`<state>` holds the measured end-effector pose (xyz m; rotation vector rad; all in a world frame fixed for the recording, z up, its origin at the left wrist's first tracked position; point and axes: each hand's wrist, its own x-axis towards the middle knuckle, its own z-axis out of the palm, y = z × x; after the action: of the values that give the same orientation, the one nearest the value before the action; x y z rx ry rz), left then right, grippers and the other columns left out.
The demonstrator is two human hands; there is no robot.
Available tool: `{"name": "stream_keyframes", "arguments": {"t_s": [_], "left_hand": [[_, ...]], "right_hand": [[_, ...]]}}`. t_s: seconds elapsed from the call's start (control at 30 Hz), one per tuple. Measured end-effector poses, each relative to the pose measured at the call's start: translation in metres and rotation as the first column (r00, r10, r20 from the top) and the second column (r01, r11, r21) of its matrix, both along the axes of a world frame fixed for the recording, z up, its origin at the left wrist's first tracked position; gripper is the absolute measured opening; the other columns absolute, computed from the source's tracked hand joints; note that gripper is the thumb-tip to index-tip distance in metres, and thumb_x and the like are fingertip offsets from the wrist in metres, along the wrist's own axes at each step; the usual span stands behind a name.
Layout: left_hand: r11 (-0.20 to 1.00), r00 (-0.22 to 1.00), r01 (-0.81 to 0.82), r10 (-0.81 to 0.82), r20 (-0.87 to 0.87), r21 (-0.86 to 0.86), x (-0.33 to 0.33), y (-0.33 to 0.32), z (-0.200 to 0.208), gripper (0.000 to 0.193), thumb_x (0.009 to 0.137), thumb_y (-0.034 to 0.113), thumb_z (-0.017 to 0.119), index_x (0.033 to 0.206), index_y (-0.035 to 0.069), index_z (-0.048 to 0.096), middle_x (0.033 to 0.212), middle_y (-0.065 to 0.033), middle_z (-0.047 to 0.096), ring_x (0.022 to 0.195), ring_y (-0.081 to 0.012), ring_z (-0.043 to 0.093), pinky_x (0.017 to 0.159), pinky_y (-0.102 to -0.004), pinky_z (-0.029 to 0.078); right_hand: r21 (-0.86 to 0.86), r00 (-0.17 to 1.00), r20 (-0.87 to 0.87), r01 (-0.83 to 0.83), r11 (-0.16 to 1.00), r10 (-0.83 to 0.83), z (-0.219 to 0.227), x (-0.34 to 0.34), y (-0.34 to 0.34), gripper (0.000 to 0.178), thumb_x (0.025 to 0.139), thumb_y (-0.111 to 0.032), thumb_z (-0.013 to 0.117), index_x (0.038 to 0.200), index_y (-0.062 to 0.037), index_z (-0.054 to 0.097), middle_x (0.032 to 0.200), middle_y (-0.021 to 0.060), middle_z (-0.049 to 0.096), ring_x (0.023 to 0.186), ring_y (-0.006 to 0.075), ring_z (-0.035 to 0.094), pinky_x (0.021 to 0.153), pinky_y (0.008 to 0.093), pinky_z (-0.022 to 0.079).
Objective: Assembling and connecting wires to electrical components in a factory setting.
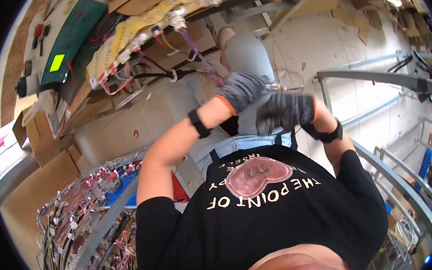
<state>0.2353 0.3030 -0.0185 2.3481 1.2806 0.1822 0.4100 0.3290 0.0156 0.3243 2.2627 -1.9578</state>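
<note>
My left hand (245,90), in a dark grey knit glove with an orange cuff, is closed at the fingertips above my lap. Thin wires (289,85) with pale ends come out at its fingertips, between the two hands. Close beside it, my right hand (286,111), in a matching glove, has its fingers curled in. What the right fingers hold, if anything, is hidden by the glove. A wire harness (188,43) with purple, red and black wires and white connectors hangs from the bench edge ahead of my left hand.
Yellow-taped wire bundles (136,27) line the bench's edge. A green box (74,37) stands far left. Many wire harnesses (95,210) hang on a rack at the lower left. Metal frames (384,76) stand on the right, with cardboard (361,19) behind.
</note>
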Motion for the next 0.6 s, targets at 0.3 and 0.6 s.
{"name": "stream_keyframes", "arguments": {"t_s": [0.3,0.6], "left_hand": [[0.915,0.989,0.1,-0.05,0.138,-0.391,-0.09,-0.044,0.094,0.021,0.086,0.018,0.05,0.102,0.005,0.058,0.091,-0.0114,0.06,0.086,-0.0284,0.056,0.075,-0.0354,0.043],[0.404,0.993,-0.101,0.101,-0.065,-0.909,-0.016,0.035,0.058,0.035,0.088,0.029,0.053,0.109,0.002,0.053,0.089,-0.0095,0.059,0.079,-0.0154,0.054,0.073,-0.0279,0.043]], "right_hand": [[-0.895,0.563,0.051,0.392,0.212,-0.825,-0.039,0.001,-0.049,0.025,0.086,-0.014,0.053,0.106,0.0006,0.055,0.09,0.0062,0.059,0.082,0.0155,0.057,0.074,0.0265,0.047],[0.678,0.964,-0.096,0.245,0.693,-0.246,-0.084,-0.15,-0.107,0.022,0.071,-0.011,0.05,0.084,-0.0002,0.064,0.081,0.0177,0.063,0.073,0.0289,0.063,0.067,0.0386,0.05]]}}
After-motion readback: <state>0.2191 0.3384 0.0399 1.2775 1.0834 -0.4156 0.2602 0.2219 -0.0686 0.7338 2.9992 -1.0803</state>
